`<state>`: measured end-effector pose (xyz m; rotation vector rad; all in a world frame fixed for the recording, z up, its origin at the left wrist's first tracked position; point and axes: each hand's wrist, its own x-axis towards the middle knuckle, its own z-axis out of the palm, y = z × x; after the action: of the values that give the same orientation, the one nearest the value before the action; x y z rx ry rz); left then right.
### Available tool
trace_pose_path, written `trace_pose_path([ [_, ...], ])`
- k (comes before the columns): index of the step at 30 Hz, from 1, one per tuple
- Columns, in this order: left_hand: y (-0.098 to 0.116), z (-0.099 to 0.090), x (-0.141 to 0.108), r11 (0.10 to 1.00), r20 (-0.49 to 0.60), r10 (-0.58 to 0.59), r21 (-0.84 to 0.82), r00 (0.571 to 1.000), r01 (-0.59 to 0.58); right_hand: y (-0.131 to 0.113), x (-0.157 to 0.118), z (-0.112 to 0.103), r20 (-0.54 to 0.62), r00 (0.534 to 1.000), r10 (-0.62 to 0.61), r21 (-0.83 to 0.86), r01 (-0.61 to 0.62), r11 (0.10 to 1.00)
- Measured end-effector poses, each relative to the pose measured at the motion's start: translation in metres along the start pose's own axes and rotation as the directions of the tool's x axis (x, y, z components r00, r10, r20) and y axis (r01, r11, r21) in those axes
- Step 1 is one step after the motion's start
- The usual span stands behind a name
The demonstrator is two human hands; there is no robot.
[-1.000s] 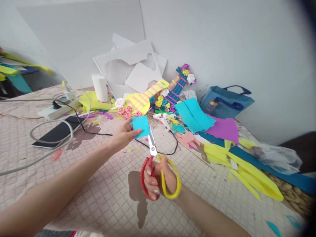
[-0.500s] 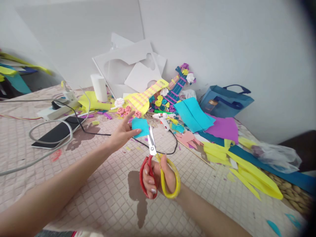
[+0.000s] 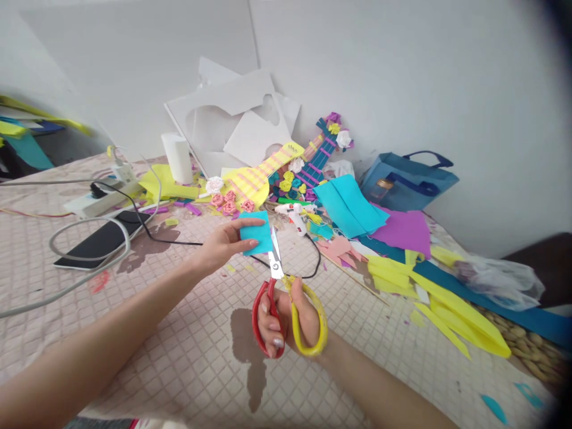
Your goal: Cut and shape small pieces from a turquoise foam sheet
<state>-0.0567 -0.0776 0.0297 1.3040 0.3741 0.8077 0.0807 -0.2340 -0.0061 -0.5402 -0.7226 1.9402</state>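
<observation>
Between the thumb and fingers of my left hand is a small rectangle of turquoise crepe paper, held above the table. My right hand grips a pair of scissors with one red and one yellow handle. The blades point away from me, slightly apart, and lie right at the paper's right edge; whether they touch it I cannot tell. Behind the paper lie pink paper roses and a yellow guitar-shaped cutout with pink stripes. A white glue gun rests just beyond the scissors' tips.
Turquoise sheets, a purple sheet and yellow strips cover the right side, with a blue bag behind. At left are a power strip, cables and a black tablet-like slab. White boards lean against the wall.
My left hand has shifted its grip, with the forefinger now laid across the turquoise paper's face. The paper sits squarer and a little lower beside the blades. My right hand has hardly moved.
</observation>
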Motion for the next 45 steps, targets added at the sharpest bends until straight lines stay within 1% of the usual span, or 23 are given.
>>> trace_pose_path([
  [12,-0.0012,-0.0028,0.0005,1.0,-0.001,-0.001,0.008,1.0,0.001,0.0041,0.0017,-0.0035,0.03,0.999,-0.011,0.007,0.011,1.0],
  [18,0.0008,-0.0035,0.0011,1.0,-0.01,0.005,0.027,1.0,-0.005,0.0032,0.0019,0.0002,0.027,0.999,-0.042,0.007,0.041,0.999],
  [23,0.0018,-0.0027,0.0015,1.0,-0.011,0.011,0.025,1.0,-0.011,0.0068,0.0036,-0.0024,0.008,0.999,-0.042,0.006,0.041,0.999],
  [27,0.0002,-0.0055,0.0021,0.999,0.007,0.015,0.031,1.0,-0.015,0.007,0.0028,-0.0021,-0.003,1.0,-0.029,0.007,0.029,1.0],
  [30,-0.0003,-0.0067,0.0019,0.999,0.023,0.0,0.045,1.0,-0.001,0.004,0.0013,-0.0001,0.013,1.0,-0.027,0.008,0.027,1.0],
  [34,0.0006,-0.0047,0.0008,1.0,0.049,-0.005,0.03,0.999,0.004,0.0004,0.0004,0.0004,0.038,0.999,-0.017,0.02,0.016,1.0],
  [37,0.0013,-0.0024,-0.0005,1.0,0.074,0.015,0.021,0.997,-0.017,0.0,0.0006,-0.0004,0.047,0.999,-0.007,0.014,0.006,1.0],
  [45,-0.0003,-0.0018,-0.0024,0.998,0.12,-0.02,0.067,0.993,0.012,0.0003,0.0008,-0.0012,0.009,1.0,-0.015,0.001,0.015,1.0],
])
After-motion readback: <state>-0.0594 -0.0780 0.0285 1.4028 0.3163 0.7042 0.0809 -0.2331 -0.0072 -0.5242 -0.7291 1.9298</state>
